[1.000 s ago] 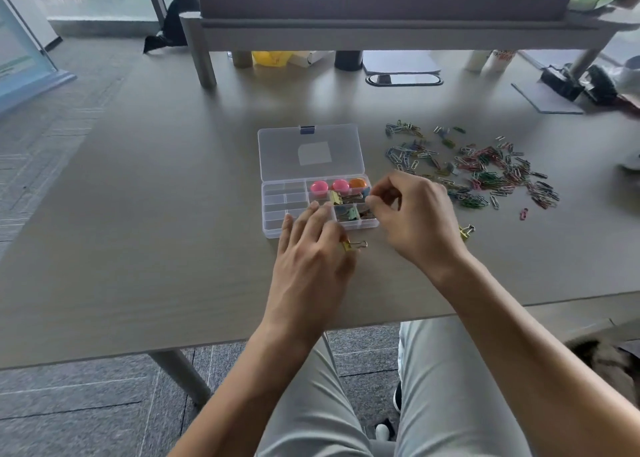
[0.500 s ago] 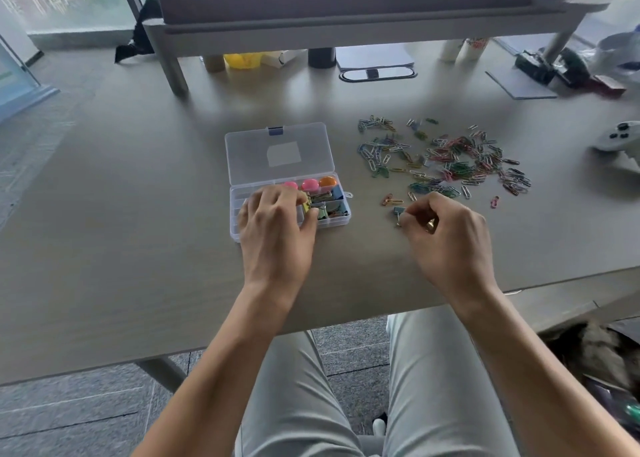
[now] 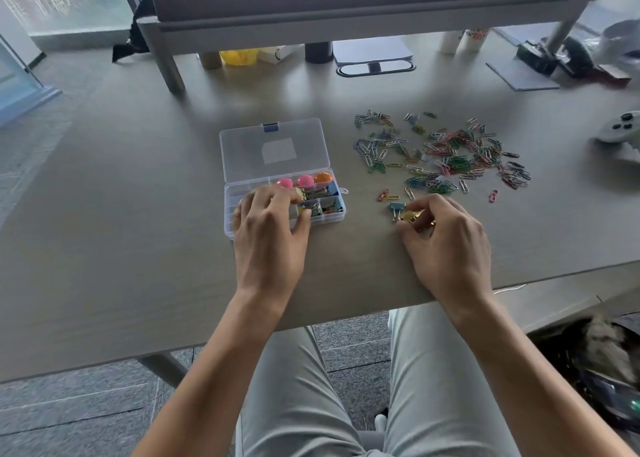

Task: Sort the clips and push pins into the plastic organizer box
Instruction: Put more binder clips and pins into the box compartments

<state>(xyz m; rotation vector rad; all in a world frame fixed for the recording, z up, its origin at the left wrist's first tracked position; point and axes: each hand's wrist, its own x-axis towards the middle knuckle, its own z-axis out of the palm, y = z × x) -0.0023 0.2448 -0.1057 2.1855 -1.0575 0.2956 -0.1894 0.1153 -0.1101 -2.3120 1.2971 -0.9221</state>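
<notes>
- Where the right hand (image 3: 446, 245) is curled on the table (image 3: 104, 214), a yellow binder clip (image 3: 410, 216) is pinched at its fingertips, right of the box (image 3: 277, 165).
- A blue binder clip (image 3: 397, 206) is seen on the table just beyond that yellow one, close to the right fingertips.
- The left hand (image 3: 272, 231) is laid over the near left part of the box, fingers bent down into the compartments; whether anything is held there cannot be told.
- The box is seen open near the middle of the table, its clear lid (image 3: 273, 148) folded back flat away from the person.
- Three round pins (image 3: 304, 181), two pink and one orange, are held in a far compartment.
- Binder clips (image 3: 325, 200) in mixed colours are seen in the right compartments.
- Paper clips (image 3: 446, 155) in many colours are scattered over the table right of the box, beyond the right hand.
- A white controller (image 3: 620, 127) is seen at the right edge of the table.
</notes>
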